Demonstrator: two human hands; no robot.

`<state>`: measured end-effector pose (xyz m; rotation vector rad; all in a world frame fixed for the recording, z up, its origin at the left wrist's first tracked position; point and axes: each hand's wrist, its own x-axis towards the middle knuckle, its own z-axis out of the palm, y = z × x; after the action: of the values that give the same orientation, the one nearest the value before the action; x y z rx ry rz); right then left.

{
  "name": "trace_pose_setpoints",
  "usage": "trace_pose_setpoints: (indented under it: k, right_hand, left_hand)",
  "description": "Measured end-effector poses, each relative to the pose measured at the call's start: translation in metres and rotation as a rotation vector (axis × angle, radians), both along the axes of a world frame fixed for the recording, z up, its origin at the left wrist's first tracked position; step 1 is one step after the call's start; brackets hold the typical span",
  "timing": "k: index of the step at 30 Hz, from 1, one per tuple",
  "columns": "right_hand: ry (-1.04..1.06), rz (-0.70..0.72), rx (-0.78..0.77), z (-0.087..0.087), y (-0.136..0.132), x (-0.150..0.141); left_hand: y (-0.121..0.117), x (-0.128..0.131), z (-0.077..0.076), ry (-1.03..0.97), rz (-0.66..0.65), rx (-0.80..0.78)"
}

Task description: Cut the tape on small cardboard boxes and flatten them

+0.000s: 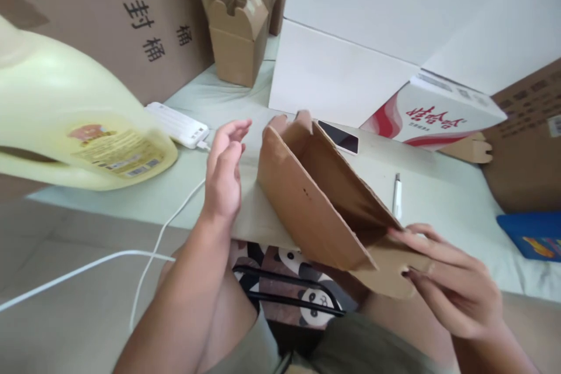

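Observation:
A brown cardboard box [315, 210] stands tilted at the near table edge, its top open and its inside showing. My right hand [460, 280] pinches the box's near-right end flap between thumb and fingers, the thumb by a small hole in it. On the other side, my left hand [225, 169] is raised with its fingers stretched out, apart from the box and holding nothing. Behind the box lies a dark-screened phone [339, 137]. To its right is a slim white pen-like tool [397, 196].
At left are a large yellow jug [65, 105] and a white power bank [177, 124] with a cable. Folded cardboard boxes [234, 41] stand at the back. A white-and-red carton [433, 114], large white boxes [346, 79] and a blue packet [532, 236] are farther right.

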<state>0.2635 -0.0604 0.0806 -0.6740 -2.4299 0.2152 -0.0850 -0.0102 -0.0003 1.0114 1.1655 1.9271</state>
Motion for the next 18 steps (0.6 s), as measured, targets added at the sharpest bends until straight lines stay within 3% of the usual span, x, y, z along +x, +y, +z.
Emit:
trace_pose_setpoints:
  k: [3,6,10,14,16,18]
  right_hand:
    - [0.013,-0.096,-0.001,-0.011,-0.015,0.027]
    - [0.06,-0.26,-0.02,-0.03,-0.002,0.028]
    - [0.187,-0.437,-0.078,-0.059,0.036,0.007]
    - [0.456,-0.56,-0.066,-0.084,0.058,-0.012]
    - [0.597,-0.555,-0.098,-0.093,0.06,-0.017]
    - [0.67,-0.463,-0.184,-0.098,0.059,-0.018]
  left_hand:
    - [0.003,0.015,-0.003,0.03,-0.317,0.02]
    - [0.009,0.033,-0.003,0.116,-0.415,0.087]
    - [0.019,0.055,0.002,0.124,-0.305,0.11]
    - [0.025,0.066,0.003,0.169,-0.091,0.056]
    - [0.024,0.068,0.002,0.187,-0.013,0.025]
    - [0.021,0.068,0.001,0.188,0.002,-0.007]
